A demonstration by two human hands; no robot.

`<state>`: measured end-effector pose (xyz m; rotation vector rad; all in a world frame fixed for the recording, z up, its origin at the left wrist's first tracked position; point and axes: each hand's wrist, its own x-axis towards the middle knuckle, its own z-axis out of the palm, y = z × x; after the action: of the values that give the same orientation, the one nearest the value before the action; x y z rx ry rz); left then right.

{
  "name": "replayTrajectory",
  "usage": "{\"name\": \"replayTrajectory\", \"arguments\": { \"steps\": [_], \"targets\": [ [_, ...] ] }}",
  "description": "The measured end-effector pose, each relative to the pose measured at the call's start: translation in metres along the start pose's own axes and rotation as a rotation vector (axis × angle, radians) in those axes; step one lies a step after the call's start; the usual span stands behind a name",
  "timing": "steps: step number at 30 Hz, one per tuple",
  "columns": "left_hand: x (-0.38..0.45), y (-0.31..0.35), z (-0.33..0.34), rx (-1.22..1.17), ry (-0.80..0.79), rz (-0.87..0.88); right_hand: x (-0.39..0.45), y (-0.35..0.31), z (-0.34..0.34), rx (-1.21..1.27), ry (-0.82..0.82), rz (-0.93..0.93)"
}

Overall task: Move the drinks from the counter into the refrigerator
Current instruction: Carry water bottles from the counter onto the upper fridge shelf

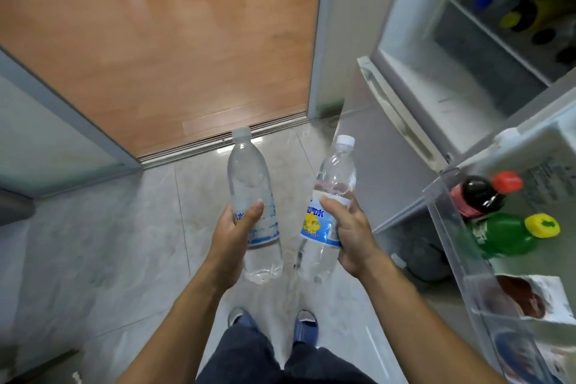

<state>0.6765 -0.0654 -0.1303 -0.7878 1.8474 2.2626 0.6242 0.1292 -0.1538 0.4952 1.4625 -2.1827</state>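
Carrying two water bottles upright, left hand (232,237) wrapped round one bottle (252,209), right hand (352,237) round the other (327,212), ready for the open refrigerator (414,50).

Both forearms are reaching forward, bare. Left hand (232,235) is gripping a clear bottle (252,196) at its label; right hand (350,237) is gripping a second clear bottle (330,196), thumbs uppermost.

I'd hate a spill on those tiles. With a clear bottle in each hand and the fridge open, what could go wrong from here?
1. Both hands are full: the left hand and right hand each grip a clear bottle, so neither is free to steady anything.
2. The door bin already holds a dark bottle and a green bottle; squeezing more in may knock them.
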Motion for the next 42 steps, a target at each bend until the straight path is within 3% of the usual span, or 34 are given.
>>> {"name": "replayTrajectory", "arguments": {
  "steps": [12,19,42],
  "targets": [
    [0.179,0.076,0.01,0.157,-0.402,-0.106,0.093,-0.046,0.044,0.132,0.437,-0.112],
    [0.256,0.112,0.037,0.208,-0.549,-0.185,0.134,-0.07,0.061,0.254,0.602,-0.193],
    [0.359,0.183,0.29,0.427,-0.995,-0.155,0.2,-0.224,-0.04,0.467,0.953,-0.483]
  ]
}}
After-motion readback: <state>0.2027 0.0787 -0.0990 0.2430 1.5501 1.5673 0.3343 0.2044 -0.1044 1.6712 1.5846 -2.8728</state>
